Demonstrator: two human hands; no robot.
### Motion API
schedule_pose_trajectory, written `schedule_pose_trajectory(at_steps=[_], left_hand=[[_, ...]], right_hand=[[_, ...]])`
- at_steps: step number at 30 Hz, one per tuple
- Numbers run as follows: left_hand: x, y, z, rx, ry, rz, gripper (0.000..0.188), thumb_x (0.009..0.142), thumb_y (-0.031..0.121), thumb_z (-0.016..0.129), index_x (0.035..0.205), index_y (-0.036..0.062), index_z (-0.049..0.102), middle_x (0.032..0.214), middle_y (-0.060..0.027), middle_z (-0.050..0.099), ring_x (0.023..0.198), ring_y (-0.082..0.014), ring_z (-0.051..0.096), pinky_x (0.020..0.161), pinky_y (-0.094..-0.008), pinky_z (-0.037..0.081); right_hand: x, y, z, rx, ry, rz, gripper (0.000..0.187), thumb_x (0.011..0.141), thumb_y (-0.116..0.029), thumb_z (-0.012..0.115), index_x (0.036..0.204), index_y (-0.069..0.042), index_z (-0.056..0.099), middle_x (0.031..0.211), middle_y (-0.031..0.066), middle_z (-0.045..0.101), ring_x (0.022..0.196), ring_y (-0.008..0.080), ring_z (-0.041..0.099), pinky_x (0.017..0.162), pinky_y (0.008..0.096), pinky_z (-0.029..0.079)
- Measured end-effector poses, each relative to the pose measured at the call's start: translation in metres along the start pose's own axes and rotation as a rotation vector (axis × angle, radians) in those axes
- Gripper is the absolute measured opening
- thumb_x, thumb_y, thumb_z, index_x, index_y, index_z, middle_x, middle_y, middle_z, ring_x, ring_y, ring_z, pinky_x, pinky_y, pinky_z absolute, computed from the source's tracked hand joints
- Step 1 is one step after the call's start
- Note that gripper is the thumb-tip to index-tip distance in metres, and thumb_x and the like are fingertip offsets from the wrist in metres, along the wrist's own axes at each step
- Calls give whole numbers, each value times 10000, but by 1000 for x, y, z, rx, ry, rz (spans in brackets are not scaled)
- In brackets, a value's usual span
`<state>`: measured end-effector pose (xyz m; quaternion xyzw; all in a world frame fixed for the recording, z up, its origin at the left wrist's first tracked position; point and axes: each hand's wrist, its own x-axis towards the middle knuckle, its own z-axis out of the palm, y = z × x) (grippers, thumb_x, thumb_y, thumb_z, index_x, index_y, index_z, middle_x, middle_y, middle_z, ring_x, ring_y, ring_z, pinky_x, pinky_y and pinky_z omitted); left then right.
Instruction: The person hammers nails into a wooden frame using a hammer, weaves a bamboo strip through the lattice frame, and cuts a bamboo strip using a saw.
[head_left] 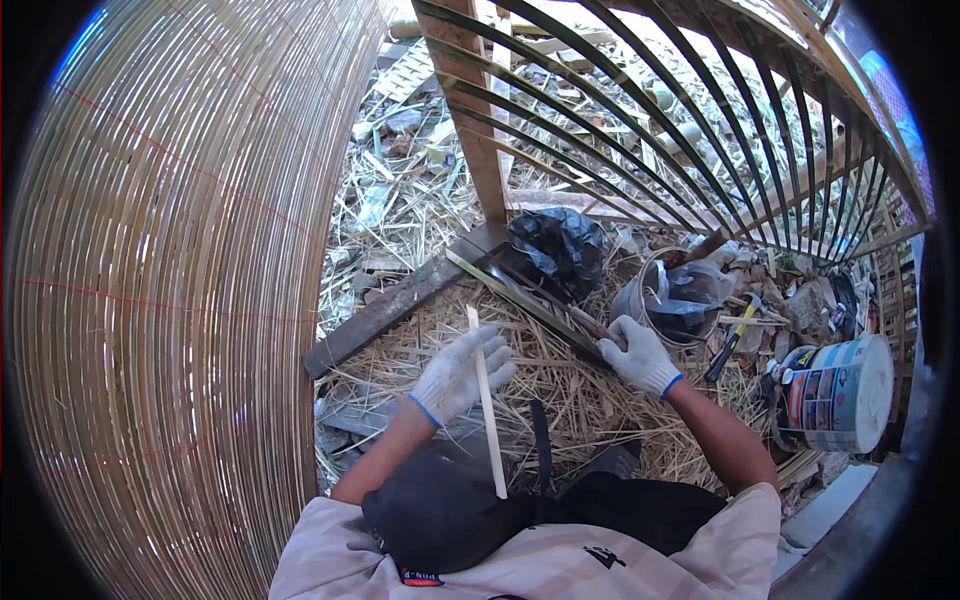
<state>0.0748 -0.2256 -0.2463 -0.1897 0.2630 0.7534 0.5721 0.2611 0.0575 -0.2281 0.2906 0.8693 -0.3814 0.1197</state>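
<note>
My left hand (462, 375), in a white knit glove with a blue cuff, has a pale split bamboo strip (488, 425) across its palm; the fingers are partly extended beside it. The strip's lower end reaches toward my lap. My right hand (640, 357), gloved the same way, is closed round the brown handle of a long knife (588, 322). The knife's dark blade points away and to the left. Beside it, a green-edged bamboo piece (497, 287) slants from near the wooden beam toward my right hand, which hides how its near end rests.
A bamboo slat screen (180, 260) rises at my left. A wooden beam (400, 312) lies ahead, by a black plastic bag (556, 250). At right are a bucket with plastic (632, 302), a yellow-and-black hammer (733, 340) and a tipped paint pail (835, 393). Slatted framing (478, 120) stands beyond.
</note>
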Motion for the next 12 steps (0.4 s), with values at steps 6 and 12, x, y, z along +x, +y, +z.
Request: schedule_pose_trajectory(at_steps=[6, 12], left_hand=[[-29, -51, -42, 42, 15, -279, 434, 1036, 255, 678, 1371, 35, 511, 1166, -73, 582, 1111, -261, 615, 1008, -477, 537], [-45, -35, -10, 287, -36, -411, 623, 1000, 338, 728, 1476, 76, 425, 1124, -35, 554, 1137, -240, 558, 1007, -456, 494]], right_hand=[[-1, 1, 17, -169, 160, -326, 280, 933, -264, 727, 1048, -35, 615, 905, 200, 682, 888, 417, 673, 795, 539, 520], [28, 9, 37, -269, 263, -405, 315, 937, -233, 730, 1166, -36, 641, 1231, 220, 668, 1109, 425, 643, 973, 501, 511]])
